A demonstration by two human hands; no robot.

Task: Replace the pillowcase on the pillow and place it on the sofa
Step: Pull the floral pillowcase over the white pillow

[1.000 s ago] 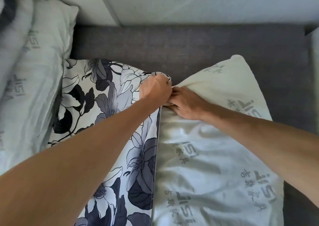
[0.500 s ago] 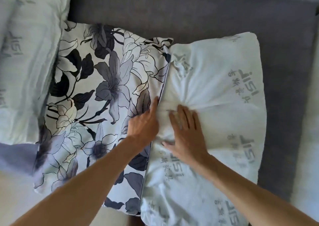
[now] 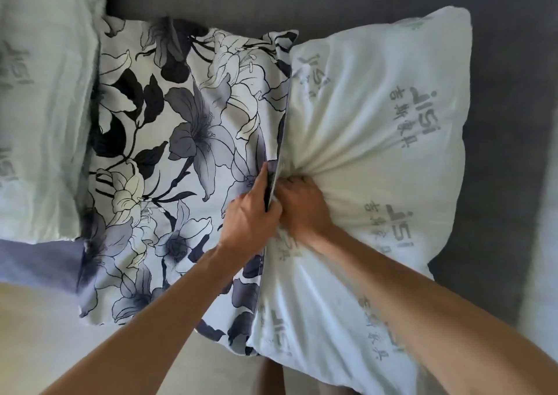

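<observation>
The white pillow (image 3: 377, 141) lay on the grey sofa (image 3: 507, 153), roughly half of it pushed into the floral pillowcase (image 3: 181, 141), whose open edge ran down the pillow's middle. The left hand (image 3: 250, 222) pinched that open edge, thumb lying along the hem and the other fingers tucked under the cloth. Just right of the hem, touching the left hand, the right hand (image 3: 305, 207) was curled tight into a fistful of the pillow's fabric, which puckered in folds radiating away from the knuckles.

The likeliest trouble was the filling bunching at the mouth of the pillowcase: with the fabric gathered into one knot, a push could jam the bulk against the hem instead of sliding in. The far corners of the pillow, well away from the hem, might then fold over and leave the case lumpy. A hard tug by the left hand could also slip the hem out of its pinch. A second white pillow (image 3: 42, 107), left of the pillowcase and pressed against it, left little room for the case to shift that way.
</observation>
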